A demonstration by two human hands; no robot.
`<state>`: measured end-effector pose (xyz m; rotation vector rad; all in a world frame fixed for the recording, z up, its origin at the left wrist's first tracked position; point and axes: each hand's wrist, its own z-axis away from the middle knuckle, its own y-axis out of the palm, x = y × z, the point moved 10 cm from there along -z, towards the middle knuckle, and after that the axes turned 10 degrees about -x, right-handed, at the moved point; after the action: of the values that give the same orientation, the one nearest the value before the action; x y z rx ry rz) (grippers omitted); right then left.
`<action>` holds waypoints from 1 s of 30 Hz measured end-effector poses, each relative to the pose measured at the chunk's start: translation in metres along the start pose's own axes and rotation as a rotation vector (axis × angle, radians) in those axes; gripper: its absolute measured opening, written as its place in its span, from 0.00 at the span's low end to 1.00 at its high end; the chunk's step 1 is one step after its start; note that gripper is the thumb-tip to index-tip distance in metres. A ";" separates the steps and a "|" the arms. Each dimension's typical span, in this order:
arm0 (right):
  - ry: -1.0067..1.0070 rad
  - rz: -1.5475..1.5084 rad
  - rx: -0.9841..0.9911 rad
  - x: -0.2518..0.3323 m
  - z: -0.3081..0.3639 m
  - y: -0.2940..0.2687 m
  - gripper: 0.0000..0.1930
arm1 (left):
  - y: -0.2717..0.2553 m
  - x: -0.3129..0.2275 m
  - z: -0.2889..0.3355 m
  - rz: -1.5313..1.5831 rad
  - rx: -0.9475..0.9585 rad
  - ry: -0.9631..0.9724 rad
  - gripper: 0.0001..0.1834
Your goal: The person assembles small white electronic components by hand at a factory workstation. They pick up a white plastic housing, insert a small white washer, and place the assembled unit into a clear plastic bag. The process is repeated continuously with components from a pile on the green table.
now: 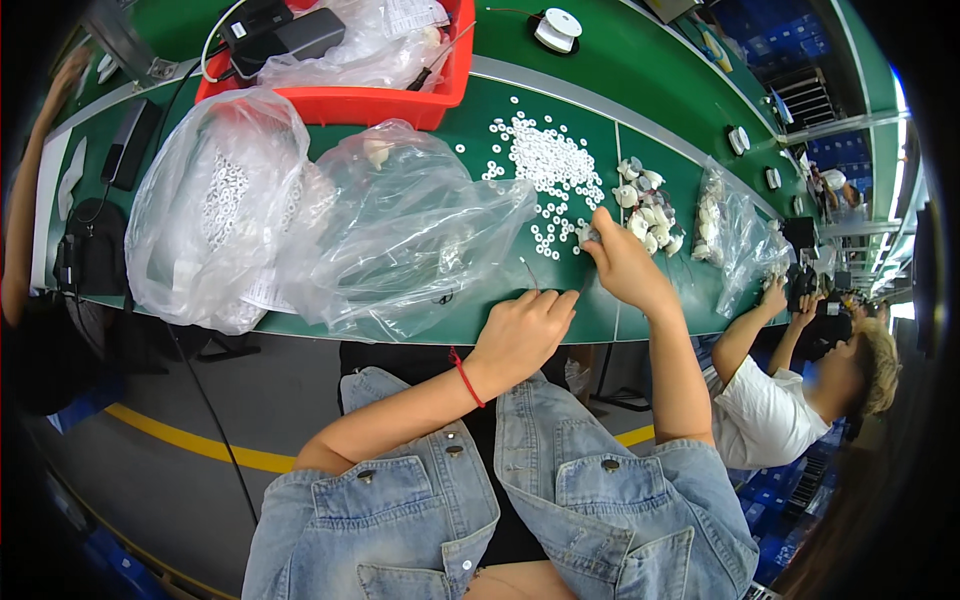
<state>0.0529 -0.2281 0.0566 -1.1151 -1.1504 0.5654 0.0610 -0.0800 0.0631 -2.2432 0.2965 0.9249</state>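
Observation:
My left hand (525,328), with a red cord at its wrist, rests at the front edge of the green table (485,310). Its fingers are closed around a thin dark wire (531,274) whose pale tip sticks up. To its right, my right hand (632,265) pinches a small pale grey part (590,238) between thumb and fingers; its exact kind is hard to make out. Just beyond lies a spread of small white rings (548,160). A heap of white parts with dark pieces (648,208) sits right of the rings, close to my right hand.
Clear plastic bags, one with white rings (222,205) and one flatter (400,230), lie at left. Behind them stands a red bin (455,85). Another bag (735,240) lies at right, near a co-worker in white (765,415). A white spool (557,30) stands at the back.

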 end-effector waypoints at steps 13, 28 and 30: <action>-0.020 0.082 -0.072 0.018 0.006 -0.001 0.14 | 0.001 -0.003 0.002 -0.016 -0.014 0.044 0.12; 0.385 -0.851 -0.163 -0.040 0.034 0.009 0.07 | -0.003 0.001 0.004 0.065 -0.007 -0.002 0.13; 0.410 -1.077 -0.170 -0.041 0.041 0.014 0.08 | -0.002 0.003 0.004 0.084 -0.004 -0.026 0.12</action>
<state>0.0024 -0.2405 0.0263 -0.5589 -1.2462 -0.5782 0.0619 -0.0757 0.0601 -2.2348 0.3802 0.9986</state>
